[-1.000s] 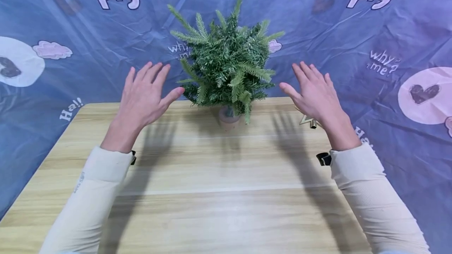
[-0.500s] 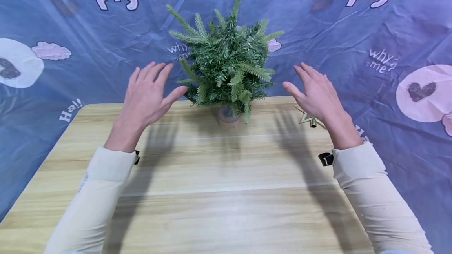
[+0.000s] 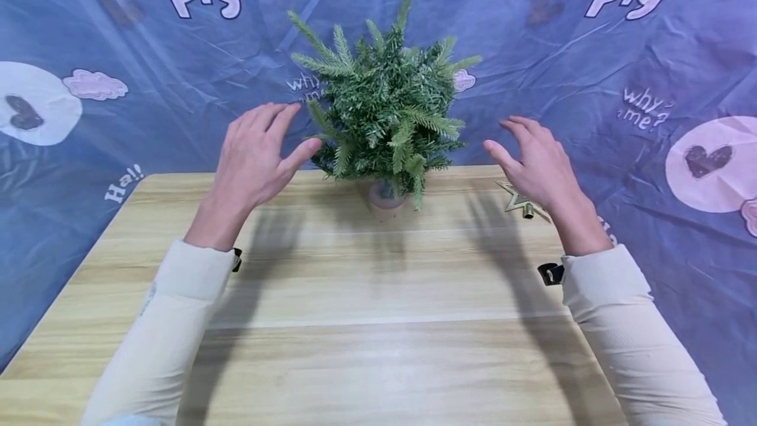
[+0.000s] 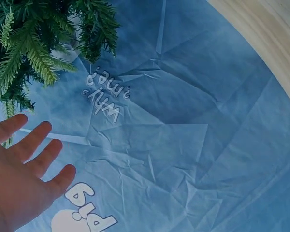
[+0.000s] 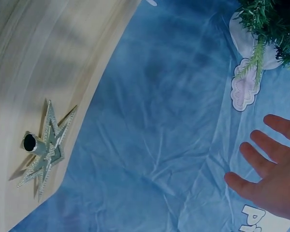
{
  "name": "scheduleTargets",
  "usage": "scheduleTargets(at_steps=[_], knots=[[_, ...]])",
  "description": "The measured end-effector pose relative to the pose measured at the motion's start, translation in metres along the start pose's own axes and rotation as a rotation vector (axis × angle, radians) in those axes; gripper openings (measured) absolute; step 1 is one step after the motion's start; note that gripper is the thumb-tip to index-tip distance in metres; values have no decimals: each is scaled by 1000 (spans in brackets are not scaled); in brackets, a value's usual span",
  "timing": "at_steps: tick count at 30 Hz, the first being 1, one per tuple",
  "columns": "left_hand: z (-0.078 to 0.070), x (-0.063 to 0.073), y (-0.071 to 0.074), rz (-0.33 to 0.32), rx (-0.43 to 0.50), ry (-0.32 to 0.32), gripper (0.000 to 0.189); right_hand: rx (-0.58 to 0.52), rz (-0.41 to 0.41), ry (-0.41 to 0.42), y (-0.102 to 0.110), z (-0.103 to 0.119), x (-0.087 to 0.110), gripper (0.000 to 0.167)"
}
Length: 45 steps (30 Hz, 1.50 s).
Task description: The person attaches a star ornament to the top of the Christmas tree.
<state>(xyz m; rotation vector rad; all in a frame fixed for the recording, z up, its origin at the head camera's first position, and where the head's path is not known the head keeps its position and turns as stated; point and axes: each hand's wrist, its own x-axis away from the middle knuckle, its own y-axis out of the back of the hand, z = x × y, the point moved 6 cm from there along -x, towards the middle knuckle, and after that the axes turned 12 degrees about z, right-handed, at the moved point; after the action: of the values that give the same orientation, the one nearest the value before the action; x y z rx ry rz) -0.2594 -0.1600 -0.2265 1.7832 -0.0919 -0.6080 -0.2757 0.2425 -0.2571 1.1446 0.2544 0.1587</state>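
A small artificial Christmas tree (image 3: 387,104) stands upright in a pinkish pot (image 3: 387,202) near the table's back edge. My left hand (image 3: 254,150) hovers just left of it, fingers extended and holding nothing; the thumb tip reaches close to the lower branches, and I cannot tell whether it touches them. To the right, apart from the branches, my right hand (image 3: 541,163) is raised with its fingers loosely extended and nothing in it. Below that hand a gold star tree topper (image 3: 520,202) lies on the table, partly covered by the hand; the right wrist view shows its round socket (image 5: 31,143).
The light wooden table (image 3: 378,347) runs back to a blue printed cloth (image 3: 520,51) hanging behind it and at both sides. Dark straps or clips (image 3: 551,274) show at the cuffs of both light sleeves (image 3: 627,321).
Both hands have shifted slightly to the right, and their fingers look a little more bent. The head view has moved slightly. Tree and star stay where they were on the table.
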Motion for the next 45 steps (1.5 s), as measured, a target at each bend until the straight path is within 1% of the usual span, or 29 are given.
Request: scheduleTargets(at_steps=[6,8,10,15,17,22,27,30,32,36,39,42,45], knots=[[-3,-5,3,-24,10,-6,69,-46,-47,12,0,-5,0,67],[-4,-6,4,-46,16,-16,68,-57,-58,20,-1,-6,0,65],[-5,-6,7,-87,24,-36,66,-67,-74,30,-1,-8,0,63],[-11,-6,14,-236,34,-116,57,-68,-107,48,-2,-13,2,58],[-13,-6,17,-272,38,-135,56,-69,-111,48,-3,-15,2,57],[-18,-8,20,-338,55,-184,55,-83,-110,40,-5,-23,3,56],[-26,-10,27,-437,65,-280,50,-93,-124,39,-7,-33,2,54],[-31,-12,30,-482,67,-339,48,-94,-141,42,-7,-37,2,53],[-34,-13,32,-494,83,-372,46,-98,-145,42,-7,-40,2,53],[-39,-18,32,-460,65,-414,44,-102,-138,27,-8,-44,1,54],[-43,-22,31,-425,28,-426,44,-106,-127,2,-8,-48,1,56],[-46,-25,31,-422,42,-434,43,-111,-105,-26,-10,-53,1,59],[-49,-27,31,-432,66,-451,42,-117,-82,-38,-13,-57,2,61]])
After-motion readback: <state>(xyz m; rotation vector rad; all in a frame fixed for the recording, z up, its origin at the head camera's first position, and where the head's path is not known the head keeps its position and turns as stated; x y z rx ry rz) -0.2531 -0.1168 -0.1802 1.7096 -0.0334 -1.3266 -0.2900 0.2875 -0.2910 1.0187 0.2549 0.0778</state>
